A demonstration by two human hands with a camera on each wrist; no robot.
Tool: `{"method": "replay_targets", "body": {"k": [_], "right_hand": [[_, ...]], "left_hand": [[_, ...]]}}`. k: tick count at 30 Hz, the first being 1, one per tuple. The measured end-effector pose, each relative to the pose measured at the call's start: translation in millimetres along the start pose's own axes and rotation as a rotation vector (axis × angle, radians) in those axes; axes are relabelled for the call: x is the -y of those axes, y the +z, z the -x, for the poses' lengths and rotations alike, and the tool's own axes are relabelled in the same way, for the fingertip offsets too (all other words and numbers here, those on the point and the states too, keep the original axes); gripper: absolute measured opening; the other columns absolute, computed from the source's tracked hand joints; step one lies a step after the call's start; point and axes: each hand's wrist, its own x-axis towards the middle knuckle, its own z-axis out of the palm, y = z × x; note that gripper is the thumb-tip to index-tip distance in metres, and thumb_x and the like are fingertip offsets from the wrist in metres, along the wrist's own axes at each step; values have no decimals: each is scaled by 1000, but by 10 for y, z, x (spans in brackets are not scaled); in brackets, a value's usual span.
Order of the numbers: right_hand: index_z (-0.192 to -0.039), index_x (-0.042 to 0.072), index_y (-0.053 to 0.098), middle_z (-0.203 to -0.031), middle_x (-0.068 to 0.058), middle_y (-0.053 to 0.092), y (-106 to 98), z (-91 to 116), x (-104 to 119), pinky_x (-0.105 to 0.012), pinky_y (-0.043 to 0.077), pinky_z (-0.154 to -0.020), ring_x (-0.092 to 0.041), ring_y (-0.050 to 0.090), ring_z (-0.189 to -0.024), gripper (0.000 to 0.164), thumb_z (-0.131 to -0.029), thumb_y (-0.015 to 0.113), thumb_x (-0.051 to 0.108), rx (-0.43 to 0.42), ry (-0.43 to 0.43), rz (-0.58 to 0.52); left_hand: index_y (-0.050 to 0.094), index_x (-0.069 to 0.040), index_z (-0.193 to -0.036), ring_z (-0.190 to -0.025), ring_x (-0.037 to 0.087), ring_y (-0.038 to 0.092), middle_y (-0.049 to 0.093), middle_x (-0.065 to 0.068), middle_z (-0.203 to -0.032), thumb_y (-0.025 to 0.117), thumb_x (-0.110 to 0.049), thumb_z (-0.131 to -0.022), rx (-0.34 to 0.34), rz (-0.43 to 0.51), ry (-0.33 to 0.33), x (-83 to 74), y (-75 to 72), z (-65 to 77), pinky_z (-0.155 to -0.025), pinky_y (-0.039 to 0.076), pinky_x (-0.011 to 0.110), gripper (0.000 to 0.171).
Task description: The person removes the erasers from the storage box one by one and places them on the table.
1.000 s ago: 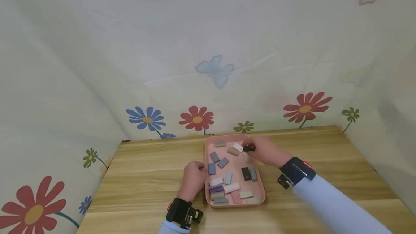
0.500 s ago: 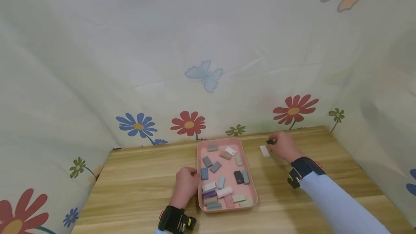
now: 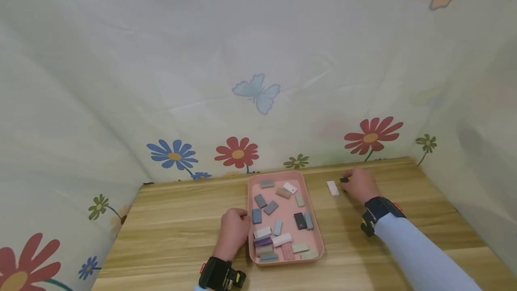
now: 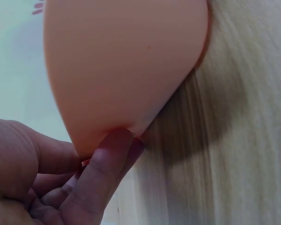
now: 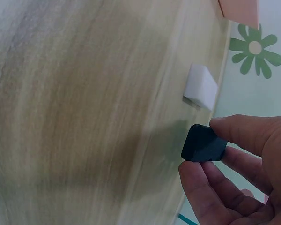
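A shallow pink tray holds several small rectangular blocks in grey, white, blue, purple, pink and black. At its left side my left hand pinches the rim between thumb and fingers, as the left wrist view shows on the tray's wall. My right hand, to the right of the tray, grips a small black block between thumb and fingertips. Beside that block a white block stands on the table; the two are apart in the right wrist view.
The wood-grain table ends at a pale cloth backdrop printed with flowers and a butterfly. Inside the tray, a black block lies against a grey block near the right wall. Dark cameras are strapped to both wrists.
My right hand has carried the black block from above the tray's far right corner out over the table, beside the white block. The left hand has stayed at the tray's rim.
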Motion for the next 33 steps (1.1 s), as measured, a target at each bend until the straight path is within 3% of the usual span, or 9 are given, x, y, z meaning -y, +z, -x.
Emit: {"method": "replay_targets", "body": {"k": [7,20,30,33], "right_hand": [[-109,-5,65,-109,-26,63,26,1,-11,-54,43,-85,-41,57,-100,37,-80,69,16,30,33,-13],[-107,-5,65,-103,-25,65,106,-43,-76,-50,45,-79,-38,59,-93,37,-78,70,17,8,24,4],[-115,-8,60,-113,-29,60,68,6,-35,-55,44,-83,-44,57,-101,44,-81,67,19,26,60,-26],[-115,-9,60,-112,-29,62,38,25,-4,-55,45,-82,-41,59,-97,45,-82,66,20,13,46,-11]], "left_hand": [[72,-1,-98,-57,10,59,68,9,-84,56,-11,-87,-4,2,-6,-22,7,3,-46,46,26,21],[72,-1,-96,-57,10,58,67,8,-82,57,-11,-88,-13,-18,2,-26,-6,19,-46,45,25,20],[72,-2,-98,-57,10,58,66,8,-82,56,-12,-88,-5,-3,-7,11,-2,1,-46,45,26,22],[72,-2,-97,-58,10,59,67,8,-83,56,-12,-88,-8,-2,3,1,-8,4,-47,45,26,21]]}}
